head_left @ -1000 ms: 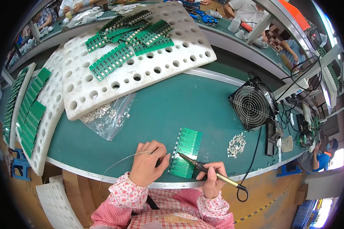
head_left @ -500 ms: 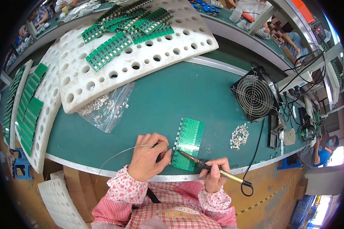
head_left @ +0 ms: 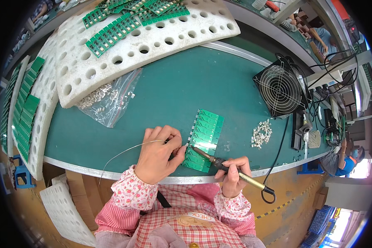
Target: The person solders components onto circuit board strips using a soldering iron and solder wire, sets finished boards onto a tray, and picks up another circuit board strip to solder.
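Note:
A green circuit board panel [head_left: 205,138] lies on the green table mat near the front edge. My right hand [head_left: 234,173] grips a soldering iron [head_left: 219,163] like a pen, its tip resting on the panel's left edge. My left hand [head_left: 158,153] pinches a thin solder wire [head_left: 124,152] that loops away to the left, and feeds its end toward the iron tip at the same edge of the panel.
A small black fan [head_left: 282,87] stands at the right, with a pile of small metal parts [head_left: 261,134] in front of it. A clear bag of parts [head_left: 107,101] lies to the left. White perforated foam trays [head_left: 144,41] carry several green boards.
The view has closed in on the work. Both hands stay at the panel's left edge, with the iron tip and solder wire shifted slightly along it.

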Action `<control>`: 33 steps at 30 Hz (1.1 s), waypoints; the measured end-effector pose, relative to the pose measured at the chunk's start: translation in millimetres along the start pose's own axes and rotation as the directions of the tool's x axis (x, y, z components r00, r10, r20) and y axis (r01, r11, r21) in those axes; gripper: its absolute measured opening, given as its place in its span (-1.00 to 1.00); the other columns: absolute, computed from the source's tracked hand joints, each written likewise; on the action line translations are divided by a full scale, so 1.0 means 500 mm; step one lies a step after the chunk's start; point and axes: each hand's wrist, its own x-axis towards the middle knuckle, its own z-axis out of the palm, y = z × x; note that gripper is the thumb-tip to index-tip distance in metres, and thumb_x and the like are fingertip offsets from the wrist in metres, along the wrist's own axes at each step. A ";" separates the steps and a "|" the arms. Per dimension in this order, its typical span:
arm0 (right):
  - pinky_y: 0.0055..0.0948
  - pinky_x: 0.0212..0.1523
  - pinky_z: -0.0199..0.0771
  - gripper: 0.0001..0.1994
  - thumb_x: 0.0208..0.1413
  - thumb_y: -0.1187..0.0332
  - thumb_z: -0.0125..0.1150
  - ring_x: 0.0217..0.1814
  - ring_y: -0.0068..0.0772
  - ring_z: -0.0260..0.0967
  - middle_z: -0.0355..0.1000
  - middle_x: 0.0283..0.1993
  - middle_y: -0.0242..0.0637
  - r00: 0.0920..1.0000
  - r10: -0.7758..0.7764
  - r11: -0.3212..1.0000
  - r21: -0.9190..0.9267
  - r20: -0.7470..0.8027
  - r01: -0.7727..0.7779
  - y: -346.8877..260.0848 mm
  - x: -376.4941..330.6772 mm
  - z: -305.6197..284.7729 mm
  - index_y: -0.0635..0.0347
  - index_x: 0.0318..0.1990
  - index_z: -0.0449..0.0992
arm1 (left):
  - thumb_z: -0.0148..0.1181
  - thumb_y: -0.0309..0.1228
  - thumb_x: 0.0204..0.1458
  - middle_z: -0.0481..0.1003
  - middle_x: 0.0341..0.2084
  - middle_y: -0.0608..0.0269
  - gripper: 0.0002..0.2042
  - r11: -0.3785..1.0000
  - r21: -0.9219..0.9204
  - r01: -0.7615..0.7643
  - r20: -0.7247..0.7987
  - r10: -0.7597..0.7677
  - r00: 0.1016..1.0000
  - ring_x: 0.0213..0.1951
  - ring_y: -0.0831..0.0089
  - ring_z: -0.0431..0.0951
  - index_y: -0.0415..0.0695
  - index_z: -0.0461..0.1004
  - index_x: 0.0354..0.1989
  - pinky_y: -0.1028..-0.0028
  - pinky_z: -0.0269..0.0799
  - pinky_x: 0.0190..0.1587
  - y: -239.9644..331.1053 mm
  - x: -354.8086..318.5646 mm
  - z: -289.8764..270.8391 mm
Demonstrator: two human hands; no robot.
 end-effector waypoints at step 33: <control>-0.57 -0.54 0.45 -0.79 0.21 0.35 0.03 -0.58 -0.52 0.47 0.48 -0.52 -0.17 0.996 0.086 0.996 0.012 0.014 -0.086 -0.012 0.003 -0.006 0.38 -0.29 0.40 | 0.32 -0.46 -0.11 0.42 -0.34 0.34 -0.88 0.999 0.040 -0.015 -0.008 0.015 1.000 -0.31 0.39 0.39 -0.11 0.45 -0.51 0.34 0.15 -0.19 0.004 0.003 0.006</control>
